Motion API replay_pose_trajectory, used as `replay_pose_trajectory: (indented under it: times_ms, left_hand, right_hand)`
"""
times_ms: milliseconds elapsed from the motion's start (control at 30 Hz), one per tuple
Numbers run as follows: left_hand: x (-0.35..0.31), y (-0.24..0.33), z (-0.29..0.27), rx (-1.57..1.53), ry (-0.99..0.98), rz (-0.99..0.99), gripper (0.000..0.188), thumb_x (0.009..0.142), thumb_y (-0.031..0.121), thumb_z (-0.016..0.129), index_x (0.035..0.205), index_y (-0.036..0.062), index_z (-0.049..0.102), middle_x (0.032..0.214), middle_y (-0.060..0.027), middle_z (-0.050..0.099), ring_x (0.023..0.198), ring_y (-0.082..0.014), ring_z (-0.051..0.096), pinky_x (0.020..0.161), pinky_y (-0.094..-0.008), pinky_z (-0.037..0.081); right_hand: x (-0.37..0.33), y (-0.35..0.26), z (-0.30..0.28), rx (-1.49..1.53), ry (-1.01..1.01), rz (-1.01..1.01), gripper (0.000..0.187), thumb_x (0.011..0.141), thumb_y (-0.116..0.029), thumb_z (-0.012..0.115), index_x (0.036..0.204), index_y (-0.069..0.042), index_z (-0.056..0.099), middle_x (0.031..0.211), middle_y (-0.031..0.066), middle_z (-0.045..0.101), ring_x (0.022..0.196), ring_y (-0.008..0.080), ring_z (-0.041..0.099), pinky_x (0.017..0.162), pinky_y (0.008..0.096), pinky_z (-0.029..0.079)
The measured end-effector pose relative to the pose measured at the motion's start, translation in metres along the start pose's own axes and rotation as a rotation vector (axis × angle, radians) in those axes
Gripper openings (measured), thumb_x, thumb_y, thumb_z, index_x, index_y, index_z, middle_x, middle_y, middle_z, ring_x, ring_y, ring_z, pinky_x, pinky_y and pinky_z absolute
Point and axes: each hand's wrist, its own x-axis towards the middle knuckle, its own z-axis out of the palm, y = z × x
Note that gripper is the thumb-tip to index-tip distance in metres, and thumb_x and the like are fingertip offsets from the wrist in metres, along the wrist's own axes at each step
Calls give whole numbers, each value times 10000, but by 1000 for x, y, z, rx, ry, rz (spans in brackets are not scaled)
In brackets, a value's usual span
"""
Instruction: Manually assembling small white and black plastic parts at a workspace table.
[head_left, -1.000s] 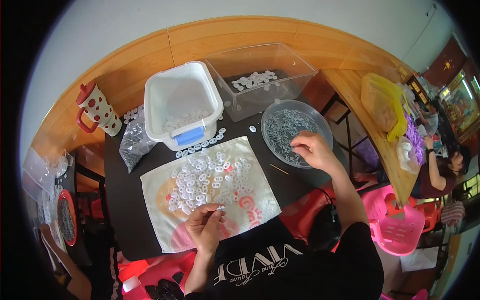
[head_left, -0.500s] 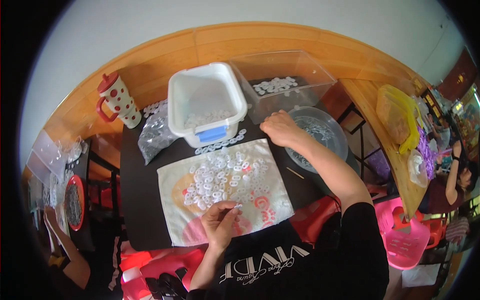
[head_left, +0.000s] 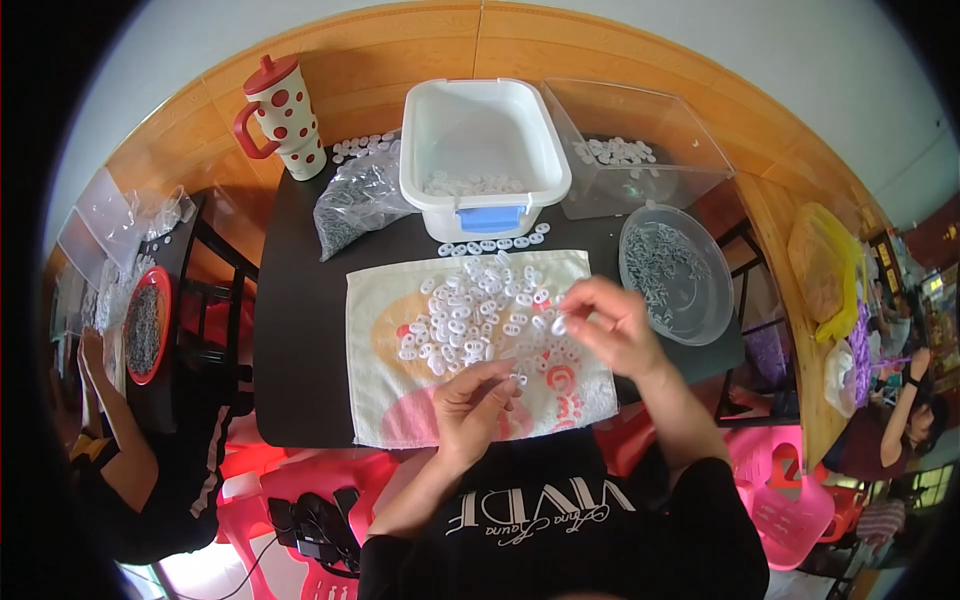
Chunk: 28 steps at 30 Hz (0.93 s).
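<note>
Over the near edge of a patterned towel (head_left: pixel 385 425), my left hand (head_left: pixel 466 412) pinches a small pale piece (head_left: pixel 520 379) between thumb and fingertips. To its right, my right hand (head_left: pixel 622 328) closes thumb and fingers on a white oval piece (head_left: pixel 559 326), just above the towel. A loose pile of white oval two-holed pieces (head_left: pixel 465 320) spreads across the towel beside both hands. A round clear basin (head_left: pixel 708 318) holding many small grey metal-looking parts (head_left: pixel 660 268) stands right of my right hand.
Behind the towel stand a white tub (head_left: pixel 420 190) with a blue latch, a clear box (head_left: pixel 690 190) and a bag of grey parts (head_left: pixel 350 205). A row of white ovals (head_left: pixel 490 245) lies before the tub. A spotted tumbler (head_left: pixel 290 125) stands far left. Another person's arm (head_left: pixel 125 435) is at left.
My right hand has come back from beside the clear box and basin to the towel, now with a white oval piece. My left hand keeps its pinch. The whole view has shifted.
</note>
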Motion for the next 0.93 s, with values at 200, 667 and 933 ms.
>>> replay_pose_trajectory:
  times_ms: [200,667,933]
  left_hand:
    - [-1,3,0,10,7,-6,251,916,-85,633,1142,2,698,901,-66,712,771,-117,680,621,-225,534]
    - [-2,2,1,8,16,-5,244,921,-69,638,1147,3,697,896,-64,715,754,-102,668,623,-220,525]
    - [-2,0,3,-16,15,6,251,922,-81,629,1148,6,694,898,-70,713,738,-112,658,624,-227,530]
  right_hand:
    - [-27,10,43,274,80,81,195,902,82,603,1073,51,692,931,44,615,734,55,508,625,201,357]
    - [-38,8,29,-64,43,-113,269,824,104,658,1083,35,677,928,86,616,732,163,610,619,274,482]
    - [-43,-12,21,-1014,-566,-22,170,832,-109,696,999,-83,713,960,110,652,933,252,652,804,404,512]
